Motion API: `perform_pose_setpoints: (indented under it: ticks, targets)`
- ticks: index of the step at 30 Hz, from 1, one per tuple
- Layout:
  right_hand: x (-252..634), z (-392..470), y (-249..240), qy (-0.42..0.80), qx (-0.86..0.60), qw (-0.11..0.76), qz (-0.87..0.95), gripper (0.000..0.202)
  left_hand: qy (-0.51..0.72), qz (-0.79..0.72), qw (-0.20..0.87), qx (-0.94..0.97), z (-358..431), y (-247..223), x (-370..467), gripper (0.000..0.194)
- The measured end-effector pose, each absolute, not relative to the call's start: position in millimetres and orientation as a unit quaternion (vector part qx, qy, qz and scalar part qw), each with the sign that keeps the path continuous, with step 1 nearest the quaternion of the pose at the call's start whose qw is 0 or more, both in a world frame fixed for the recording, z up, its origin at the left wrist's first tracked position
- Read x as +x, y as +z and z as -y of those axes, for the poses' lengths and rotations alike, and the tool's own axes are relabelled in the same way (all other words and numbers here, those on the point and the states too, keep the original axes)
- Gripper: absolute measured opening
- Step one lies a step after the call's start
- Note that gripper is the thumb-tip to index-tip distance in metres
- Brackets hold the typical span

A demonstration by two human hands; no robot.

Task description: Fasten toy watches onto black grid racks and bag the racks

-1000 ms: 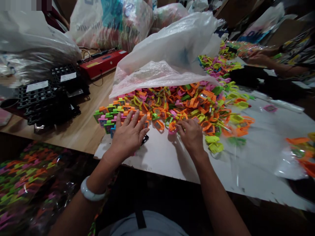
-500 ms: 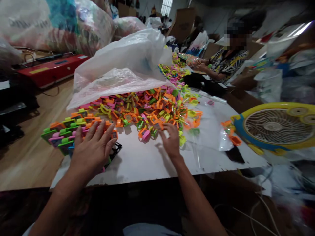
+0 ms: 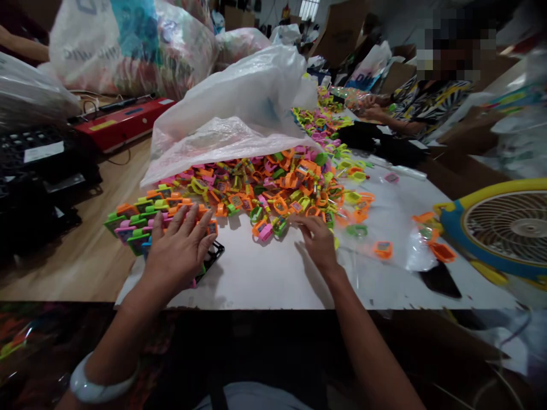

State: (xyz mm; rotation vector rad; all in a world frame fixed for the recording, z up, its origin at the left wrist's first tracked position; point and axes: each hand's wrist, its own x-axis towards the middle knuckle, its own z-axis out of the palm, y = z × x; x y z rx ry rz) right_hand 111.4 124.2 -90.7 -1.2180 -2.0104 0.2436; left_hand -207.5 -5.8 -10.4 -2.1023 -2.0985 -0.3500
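My left hand (image 3: 177, 245) lies flat, fingers spread, on rows of pink, green and orange plastic pieces (image 3: 139, 222) set in a black rack (image 3: 213, 256). Much of the rack is hidden under the pieces and the hand. My right hand (image 3: 318, 242) hovers at the front edge of a loose pile of small bright plastic pieces (image 3: 256, 188), some loop-shaped with printed square faces. Its fingers are bent loosely and nothing shows between them. A single orange piece (image 3: 382, 249) rests on the white board (image 3: 260, 273) to its right.
A clear plastic bag (image 3: 231, 102) covers the back of the pile. At left are a red machine (image 3: 128, 125) and black racks (image 3: 38, 154). A yellow-and-blue fan (image 3: 508, 228) and a black phone (image 3: 440, 279) are at right. A co-worker (image 3: 427, 108) sits beyond.
My right hand has let go of an orange piece, and one now lies on the board to its right. My left hand stays on the pieces. The view has swung left.
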Motion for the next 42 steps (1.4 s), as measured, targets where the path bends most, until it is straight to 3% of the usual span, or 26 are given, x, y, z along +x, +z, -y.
perform_pose_setpoints:
  ticks: [7,9,12,16,21,25,28,34,42]
  targets:
    - [45,-134,-83,-0.008,-0.443,0.172,0.88,0.022,-0.087,0.716,0.051,-0.691,7,-4,-204,0.055]
    - [45,-130,-80,-0.015,-0.435,0.161,0.886,0.019,-0.084,0.719,0.054,-0.688,7,-5,-204,0.054]
    - [49,-117,-75,0.027,-0.415,0.23,0.88,0.013,-0.081,0.721,0.054,-0.686,8,-6,-205,0.054]
    - [42,-92,-78,0.239,-0.454,0.309,0.801,0.015,-0.078,0.722,0.041,-0.686,8,-5,-204,0.054]
    - [4,-59,-91,0.59,-0.376,0.263,0.665,0.031,-0.078,0.727,0.019,-0.682,8,-2,-204,0.055]
    - [-40,-39,-96,0.719,-0.329,0.302,0.533,0.037,-0.082,0.726,0.01,-0.683,8,-2,-205,0.054]
    - [-66,-30,-102,0.697,-0.368,0.338,0.514,0.037,-0.088,0.722,0.018,-0.686,9,-2,-206,0.054]
    - [-79,-18,-117,0.46,-0.406,0.357,0.704,0.02,-0.093,0.722,0.013,-0.685,10,-2,-206,0.053]
    - [-93,-12,-119,0.367,-0.379,0.309,0.792,0.034,-0.088,0.717,0.034,-0.691,8,-7,-207,0.058]
